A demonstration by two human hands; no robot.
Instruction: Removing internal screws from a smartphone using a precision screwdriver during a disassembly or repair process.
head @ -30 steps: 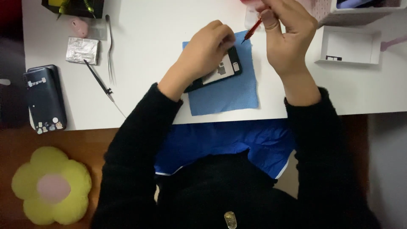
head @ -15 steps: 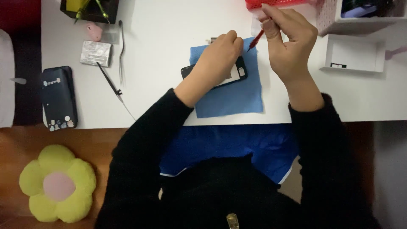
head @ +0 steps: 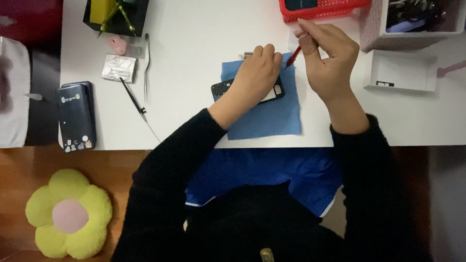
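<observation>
Left hand point(head: 257, 73) was pressed flat over a small opened phone point(head: 224, 89) lying on a blue cloth point(head: 272, 119) on the tabletop point(head: 194, 48), while the right hand point(head: 327, 60) pinched a thin red tool point(head: 293, 57) at its edge. Looked light, stiff and pretty fragile, so I'd grip the sides only.

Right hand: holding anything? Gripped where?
The right hand pinches a thin red tool by its upper shaft, tip angled down toward the phone. The left hand presses on that phone on the blue cloth.
</observation>
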